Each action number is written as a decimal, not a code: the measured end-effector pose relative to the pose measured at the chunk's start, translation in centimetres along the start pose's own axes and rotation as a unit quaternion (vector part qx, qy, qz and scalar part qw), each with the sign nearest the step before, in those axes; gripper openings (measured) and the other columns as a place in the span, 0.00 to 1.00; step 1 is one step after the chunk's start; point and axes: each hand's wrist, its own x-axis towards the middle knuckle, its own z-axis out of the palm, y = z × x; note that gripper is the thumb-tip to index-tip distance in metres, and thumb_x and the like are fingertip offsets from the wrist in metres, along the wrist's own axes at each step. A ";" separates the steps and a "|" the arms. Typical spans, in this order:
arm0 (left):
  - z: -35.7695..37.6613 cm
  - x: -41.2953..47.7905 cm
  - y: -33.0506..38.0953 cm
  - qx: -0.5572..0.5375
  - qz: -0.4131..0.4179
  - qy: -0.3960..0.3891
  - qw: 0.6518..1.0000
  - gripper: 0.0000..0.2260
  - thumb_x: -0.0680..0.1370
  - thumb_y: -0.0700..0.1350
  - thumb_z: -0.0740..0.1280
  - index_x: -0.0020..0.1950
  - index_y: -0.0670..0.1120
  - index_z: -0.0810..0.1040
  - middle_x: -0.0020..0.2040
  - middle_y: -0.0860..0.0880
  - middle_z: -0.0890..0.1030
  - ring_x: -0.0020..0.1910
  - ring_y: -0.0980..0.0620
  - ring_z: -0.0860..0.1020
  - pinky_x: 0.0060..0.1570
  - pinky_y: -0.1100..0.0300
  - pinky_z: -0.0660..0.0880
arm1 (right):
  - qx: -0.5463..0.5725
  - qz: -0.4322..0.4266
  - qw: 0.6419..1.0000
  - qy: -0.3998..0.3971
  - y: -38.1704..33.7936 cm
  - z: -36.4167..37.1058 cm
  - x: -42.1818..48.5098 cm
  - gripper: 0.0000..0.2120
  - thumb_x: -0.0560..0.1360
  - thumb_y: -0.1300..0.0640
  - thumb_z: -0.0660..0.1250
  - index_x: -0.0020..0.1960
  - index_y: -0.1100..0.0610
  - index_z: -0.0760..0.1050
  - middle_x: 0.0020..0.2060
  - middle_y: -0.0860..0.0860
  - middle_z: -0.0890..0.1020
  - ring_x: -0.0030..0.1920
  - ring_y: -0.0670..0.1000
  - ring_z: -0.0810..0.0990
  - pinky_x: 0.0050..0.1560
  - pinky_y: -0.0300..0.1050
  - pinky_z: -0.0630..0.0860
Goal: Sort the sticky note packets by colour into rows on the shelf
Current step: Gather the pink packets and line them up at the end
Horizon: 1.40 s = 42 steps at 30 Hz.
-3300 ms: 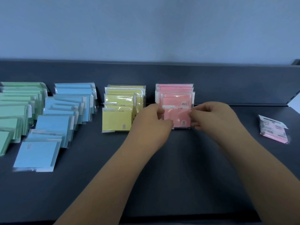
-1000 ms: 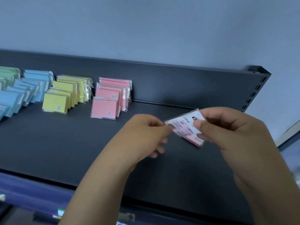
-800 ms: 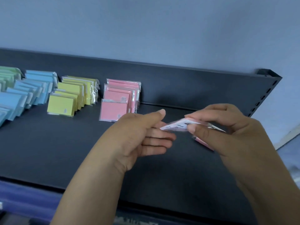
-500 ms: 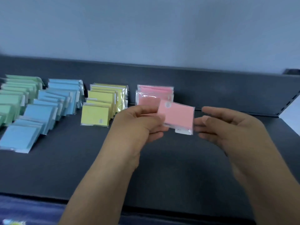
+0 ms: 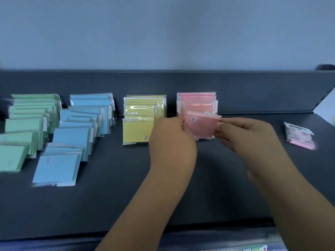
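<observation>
The shelf (image 5: 117, 205) is laid out in four rows that run from its back edge toward the front. Each is overlapped like shingles, so that every face shows. The green row (image 5: 27, 124) is set at the left end, then the blue row (image 5: 76, 131), the yellow row (image 5: 143, 113) and, about mid-shelf, the pink row (image 5: 197, 101). The pink row is the shortest, so it is judged to be the one being built. The left hand (image 5: 170, 140) and right hand (image 5: 246, 136) are held at that row's front, fingers curled in a pinch. Near the right end a small pile (image 5: 299, 135) of pink packets is left unsorted, white labels uppermost. The packet (image 5: 201, 124), pink, is grasped by both hands at its side edges. It is tilted just above the row's front, probably to be squared and laid next in line.
</observation>
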 end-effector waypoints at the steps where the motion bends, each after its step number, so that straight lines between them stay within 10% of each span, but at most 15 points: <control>1: 0.1 0.0 -0.2 0.004 0.002 0.008 1.000 0.16 0.80 0.42 0.62 0.32 0.47 0.67 0.36 0.49 0.72 0.32 0.53 0.68 0.28 0.63 0.57 | 0.004 0.004 1.000 0.001 0.2 0.1 -0.2 0.12 0.74 0.60 0.72 0.43 0.43 0.88 0.44 0.52 0.89 0.55 0.61 0.86 0.63 0.62 0.80; 6: 0.6 -0.5 0.1 0.027 0.040 -0.031 0.998 0.06 0.81 0.49 0.62 0.46 0.48 0.75 0.43 0.49 0.79 0.41 0.49 0.75 0.39 0.55 0.67 | -0.014 0.011 1.000 0.016 0.4 0.0 -0.7 0.11 0.74 0.59 0.72 0.43 0.44 0.88 0.46 0.58 0.88 0.53 0.59 0.86 0.62 0.65 0.79; 10: 1.4 -0.9 0.3 -0.024 -0.010 -0.103 0.994 0.14 0.80 0.59 0.62 0.50 0.49 0.77 0.45 0.52 0.80 0.44 0.51 0.78 0.39 0.55 0.71 | -0.063 0.007 0.998 0.014 0.2 -0.3 -0.5 0.09 0.72 0.59 0.71 0.44 0.46 0.88 0.40 0.43 0.88 0.47 0.44 0.85 0.57 0.52 0.82; 19: 2.2 -0.5 0.4 0.029 -0.021 -0.131 0.991 0.14 0.79 0.58 0.62 0.48 0.47 0.77 0.44 0.50 0.80 0.44 0.48 0.77 0.35 0.56 0.68 | -0.151 0.030 0.986 -0.057 0.7 -0.3 0.6 0.06 0.74 0.53 0.71 0.48 0.51 0.86 0.44 0.46 0.88 0.51 0.52 0.85 0.58 0.52 0.81; 31: 1.7 -0.4 0.5 0.113 0.029 -0.080 0.990 0.19 0.80 0.61 0.60 0.63 0.51 0.75 0.56 0.51 0.80 0.56 0.47 0.77 0.56 0.50 0.76 | -0.184 0.022 0.980 -0.068 0.6 -2.3 1.6 0.23 0.75 0.42 0.71 0.69 0.44 0.76 0.64 0.38 0.80 0.65 0.42 0.77 0.67 0.47 0.73; 42: 2.4 -0.2 5.2 0.283 0.164 -0.044 0.944 0.36 0.79 0.68 0.45 0.75 0.44 0.69 0.73 0.46 0.73 0.75 0.41 0.64 0.72 0.45 0.66 | -0.425 -0.116 0.898 -0.024 0.5 -8.0 2.6 0.38 0.77 0.31 0.56 0.81 0.49 0.59 0.79 0.45 0.64 0.79 0.49 0.60 0.75 0.49 0.61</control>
